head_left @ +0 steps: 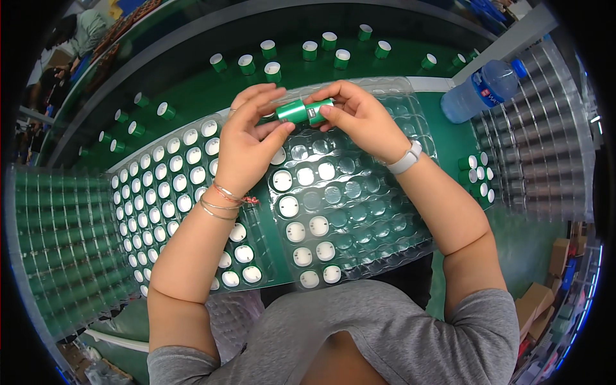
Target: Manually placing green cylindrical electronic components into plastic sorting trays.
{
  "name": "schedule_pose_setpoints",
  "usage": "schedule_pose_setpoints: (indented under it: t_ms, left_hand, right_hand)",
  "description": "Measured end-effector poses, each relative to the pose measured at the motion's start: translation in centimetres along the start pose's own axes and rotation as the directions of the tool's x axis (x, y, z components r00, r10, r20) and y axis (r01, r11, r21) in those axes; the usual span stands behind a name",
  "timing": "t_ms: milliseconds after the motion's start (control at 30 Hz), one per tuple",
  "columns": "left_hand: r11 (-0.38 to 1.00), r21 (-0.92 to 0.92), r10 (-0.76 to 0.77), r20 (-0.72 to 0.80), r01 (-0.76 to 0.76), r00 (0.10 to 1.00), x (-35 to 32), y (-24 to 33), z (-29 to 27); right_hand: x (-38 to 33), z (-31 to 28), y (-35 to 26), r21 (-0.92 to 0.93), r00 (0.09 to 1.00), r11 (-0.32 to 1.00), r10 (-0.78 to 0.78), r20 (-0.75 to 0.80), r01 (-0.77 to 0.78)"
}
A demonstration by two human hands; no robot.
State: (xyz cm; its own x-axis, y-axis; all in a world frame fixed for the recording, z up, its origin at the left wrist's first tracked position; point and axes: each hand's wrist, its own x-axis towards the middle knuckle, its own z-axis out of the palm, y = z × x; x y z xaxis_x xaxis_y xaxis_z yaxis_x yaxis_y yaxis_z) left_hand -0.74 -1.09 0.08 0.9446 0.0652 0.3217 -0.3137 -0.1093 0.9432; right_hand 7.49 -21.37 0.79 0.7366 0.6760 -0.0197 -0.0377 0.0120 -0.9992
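My left hand (pixel 253 131) is closed, its thumb and fingers pinching a short shiny green cylinder (pixel 290 111). Another green cylinder (pixel 319 111), with dark print on its side, is gripped between the thumb and fingers of my right hand (pixel 359 119). The two cylinders lie on their sides, end to end, and appear to touch. Below my hands is a clear plastic tray (pixel 378 212) with round pockets, a few of them at its left holding white-topped pieces. Left of it, a fuller tray (pixel 163 186) carries rows of the same white-topped pieces, partly hidden by my left forearm.
Several green cylinders with white tops (pixel 310 50) stand scattered on the green surface beyond the trays. At the right are a water bottle (pixel 481 91) with a blue cap, a small group of cylinders (pixel 478 174) and stacked clear trays (pixel 539 135). More trays (pixel 64 237) stand far left.
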Motion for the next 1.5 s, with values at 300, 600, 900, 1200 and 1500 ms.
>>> schedule_pose_setpoints:
  t_ms: [300, 600, 900, 1200, 1500]
  left_hand:
    - [0.978, -0.157, -0.133, 0.038, 0.137, 0.99, -0.1, 0.0, 0.0]
    - [0.986, -0.158, -0.046, 0.032, 0.05, 0.998, -0.1, 0.0, -0.1]
    - [0.999, -0.037, -0.009, 0.055, 0.011, 0.998, -0.2, 0.0, 0.1]
    - [0.994, 0.07, 0.087, 0.004, -0.087, 0.996, -0.3, 0.8, 0.4]
    - [0.99, 0.106, 0.083, 0.059, -0.089, 0.995, -0.2, 0.8, 0.1]
  right_hand:
    - [-0.3, -0.2, -0.2, -0.068, 0.984, 0.983, -0.169, 0.061, 0.173]
    - [-0.3, -0.4, 0.1, -0.142, 0.97, 0.961, -0.223, 0.096, 0.235]
    - [-0.4, -0.1, -0.1, -0.413, 0.941, 0.847, -0.324, 0.098, 0.334]
    - [-0.3, -0.2, 0.3, -0.316, 0.917, 0.862, -0.386, 0.098, 0.396]
    - [-0.2, 0.7, 0.5, -0.152, 0.904, 0.892, -0.424, 0.049, 0.426]
